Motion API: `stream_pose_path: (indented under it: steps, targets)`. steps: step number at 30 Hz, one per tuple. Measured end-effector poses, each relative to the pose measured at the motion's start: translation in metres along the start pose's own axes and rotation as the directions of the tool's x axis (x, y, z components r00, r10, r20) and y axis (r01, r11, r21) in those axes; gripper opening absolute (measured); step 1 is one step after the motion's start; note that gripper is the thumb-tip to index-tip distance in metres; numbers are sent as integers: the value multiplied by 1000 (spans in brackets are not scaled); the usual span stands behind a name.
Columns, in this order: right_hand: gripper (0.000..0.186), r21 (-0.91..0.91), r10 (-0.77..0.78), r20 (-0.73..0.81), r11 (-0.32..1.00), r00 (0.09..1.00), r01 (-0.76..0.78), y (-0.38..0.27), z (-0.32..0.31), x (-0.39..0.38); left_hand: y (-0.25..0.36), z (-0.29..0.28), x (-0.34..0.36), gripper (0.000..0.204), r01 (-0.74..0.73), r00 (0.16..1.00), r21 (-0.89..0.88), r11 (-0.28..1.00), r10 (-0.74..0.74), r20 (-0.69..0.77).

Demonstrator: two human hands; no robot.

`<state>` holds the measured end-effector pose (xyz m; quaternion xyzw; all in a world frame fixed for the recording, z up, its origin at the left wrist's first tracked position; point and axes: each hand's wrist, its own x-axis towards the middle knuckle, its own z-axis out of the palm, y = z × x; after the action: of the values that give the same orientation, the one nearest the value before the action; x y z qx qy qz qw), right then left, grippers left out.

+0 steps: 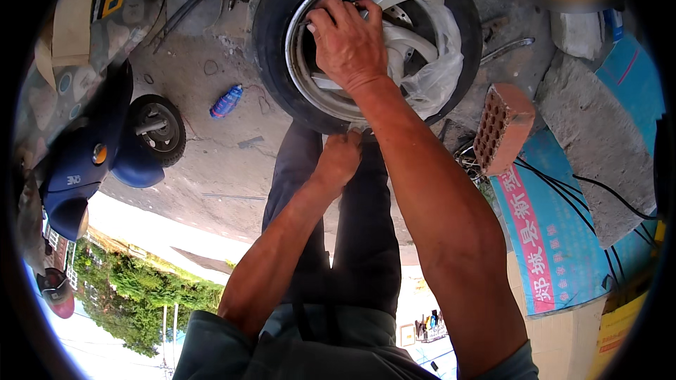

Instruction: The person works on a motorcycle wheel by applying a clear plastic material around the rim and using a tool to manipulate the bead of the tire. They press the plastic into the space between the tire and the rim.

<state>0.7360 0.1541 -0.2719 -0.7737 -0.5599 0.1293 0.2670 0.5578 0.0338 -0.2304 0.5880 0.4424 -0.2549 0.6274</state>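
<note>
A wheel with a black tyre (271, 49) and a silver alloy rim (296, 73) lies in front of my legs. Over its left inner part reaches my right hand (350, 45), fingers curled down at the rim. A thin dark bit shows by those fingertips, too small to name. Crumpled clear plastic film (433, 88) covers the right side of the rim and tyre. Below, at the tyre's near edge, my left hand (339, 158) is closed in a fist. Whatever it grips is hidden, though a small greyish end shows at its top.
A small blue bottle (226, 102) lies on the concrete floor left of the wheel. Right of it stand a holed red brick (503, 128), a concrete slab (598, 140) and black cables (563, 186). A blue scooter (88, 169) is at the left.
</note>
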Motion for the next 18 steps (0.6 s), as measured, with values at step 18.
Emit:
stream_pose_path:
  steps: [18]
  targets:
    - [15,-23,83,69,996,994,-81,-12,-1,4,71,-68,13,37,632,709,-739,235,-561,428]
